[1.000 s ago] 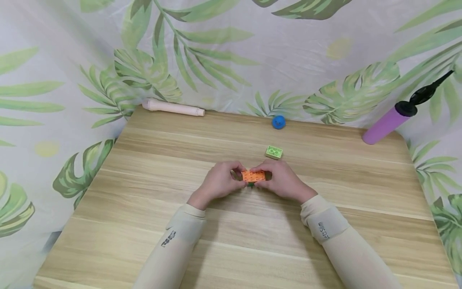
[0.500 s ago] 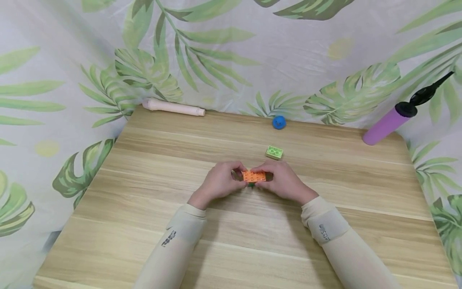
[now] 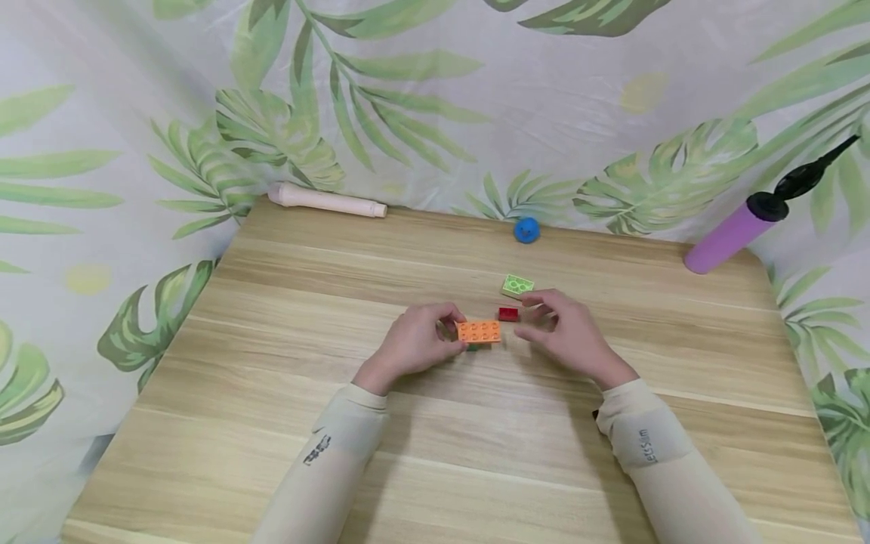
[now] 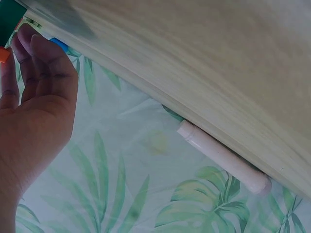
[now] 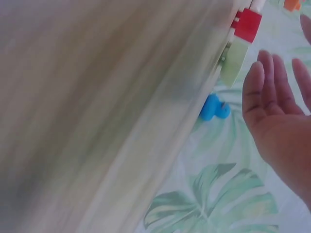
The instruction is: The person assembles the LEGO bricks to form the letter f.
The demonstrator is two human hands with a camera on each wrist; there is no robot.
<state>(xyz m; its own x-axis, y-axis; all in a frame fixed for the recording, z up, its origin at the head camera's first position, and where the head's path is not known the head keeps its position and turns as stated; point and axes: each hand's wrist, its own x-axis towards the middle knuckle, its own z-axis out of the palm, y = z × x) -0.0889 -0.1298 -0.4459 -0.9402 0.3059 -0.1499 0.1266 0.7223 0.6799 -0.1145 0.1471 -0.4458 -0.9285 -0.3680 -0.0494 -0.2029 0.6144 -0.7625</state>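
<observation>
In the head view my left hand [image 3: 416, 341] pinches the left end of an orange building brick [image 3: 479, 331] with studs facing up. A dark green brick [image 3: 473, 347] shows just beneath it, mostly covered. My right hand [image 3: 572, 332] is apart from the orange brick, thumb and fingers spread with nothing between them. Close to its fingertips lie a small red brick [image 3: 507, 314] and a light green brick [image 3: 518, 284], hollow side up. The right wrist view also has the red brick [image 5: 248, 25], beside the relaxed fingers of the right hand [image 5: 277, 107].
A blue round toy [image 3: 526, 230] sits near the table's back edge. At the back left lies a pale pink tube [image 3: 329, 202]. A purple hand pump [image 3: 730, 236] with a black nozzle stands at the back right, before a leaf-patterned cloth [image 3: 421, 113].
My right hand has let go of the orange brick and moved right, its fingers spreading. The red brick has come into sight. My left hand keeps its place and grip.
</observation>
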